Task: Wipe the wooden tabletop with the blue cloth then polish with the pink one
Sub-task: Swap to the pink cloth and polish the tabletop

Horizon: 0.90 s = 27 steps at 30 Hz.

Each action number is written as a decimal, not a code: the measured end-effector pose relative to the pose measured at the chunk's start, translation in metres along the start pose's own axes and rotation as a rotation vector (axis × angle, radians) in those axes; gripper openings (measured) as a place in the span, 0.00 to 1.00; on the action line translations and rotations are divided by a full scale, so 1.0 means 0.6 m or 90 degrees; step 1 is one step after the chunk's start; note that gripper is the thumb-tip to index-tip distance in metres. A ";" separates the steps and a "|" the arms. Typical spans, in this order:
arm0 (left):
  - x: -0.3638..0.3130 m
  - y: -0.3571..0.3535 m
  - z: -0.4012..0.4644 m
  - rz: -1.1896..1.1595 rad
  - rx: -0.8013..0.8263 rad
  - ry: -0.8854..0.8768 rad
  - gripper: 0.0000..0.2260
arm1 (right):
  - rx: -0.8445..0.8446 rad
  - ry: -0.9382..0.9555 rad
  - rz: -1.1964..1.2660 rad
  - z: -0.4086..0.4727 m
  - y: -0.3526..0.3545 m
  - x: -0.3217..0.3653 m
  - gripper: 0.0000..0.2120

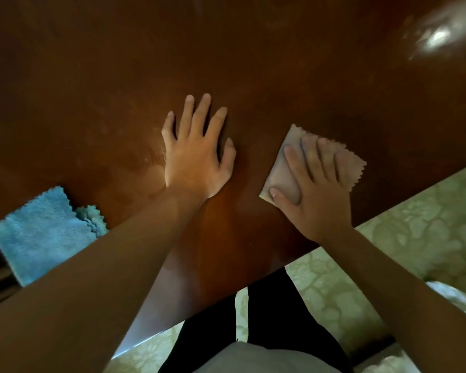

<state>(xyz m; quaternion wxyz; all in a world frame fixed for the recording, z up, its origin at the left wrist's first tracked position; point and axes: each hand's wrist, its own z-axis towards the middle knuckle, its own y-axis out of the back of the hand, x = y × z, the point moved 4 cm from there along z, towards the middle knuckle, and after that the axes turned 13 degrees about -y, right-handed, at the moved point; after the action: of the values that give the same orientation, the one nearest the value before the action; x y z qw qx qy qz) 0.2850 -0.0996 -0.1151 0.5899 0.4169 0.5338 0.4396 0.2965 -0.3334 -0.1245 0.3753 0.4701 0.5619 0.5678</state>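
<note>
The glossy brown wooden tabletop (253,76) fills most of the head view. My right hand (315,195) presses flat on a small pink cloth (283,181) with zigzag edges, near the table's front edge. My left hand (197,154) lies flat on the bare wood with fingers spread, a little to the left of the pink cloth and holding nothing. The blue cloth (38,232) lies crumpled at the table's left edge, partly hidden by my left forearm.
The table's front edge (388,208) runs diagonally from upper right to lower left. Beyond it is a pale green patterned floor (414,238) and my dark trousers (275,319). A bright glare spot (439,36) shines on the wood at the far right.
</note>
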 end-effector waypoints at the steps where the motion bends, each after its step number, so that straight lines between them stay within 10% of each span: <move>1: 0.000 0.001 0.000 -0.001 -0.005 0.001 0.25 | -0.001 -0.006 -0.006 -0.001 -0.001 0.004 0.36; 11: 0.000 -0.001 -0.001 0.002 -0.011 -0.001 0.24 | 0.017 0.115 0.009 -0.055 -0.012 0.080 0.36; 18: -0.003 0.004 0.000 -0.009 -0.001 0.008 0.24 | 0.024 -0.016 -0.034 0.106 0.007 0.039 0.40; 27: 0.000 0.006 0.001 -0.019 0.026 0.017 0.23 | 0.027 0.240 -0.017 0.062 0.001 0.084 0.37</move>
<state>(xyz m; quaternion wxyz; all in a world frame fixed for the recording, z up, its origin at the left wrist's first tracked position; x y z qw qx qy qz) 0.2857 -0.0984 -0.1116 0.5805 0.4148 0.5567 0.4256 0.3185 -0.2748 -0.1212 0.2610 0.3559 0.6402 0.6288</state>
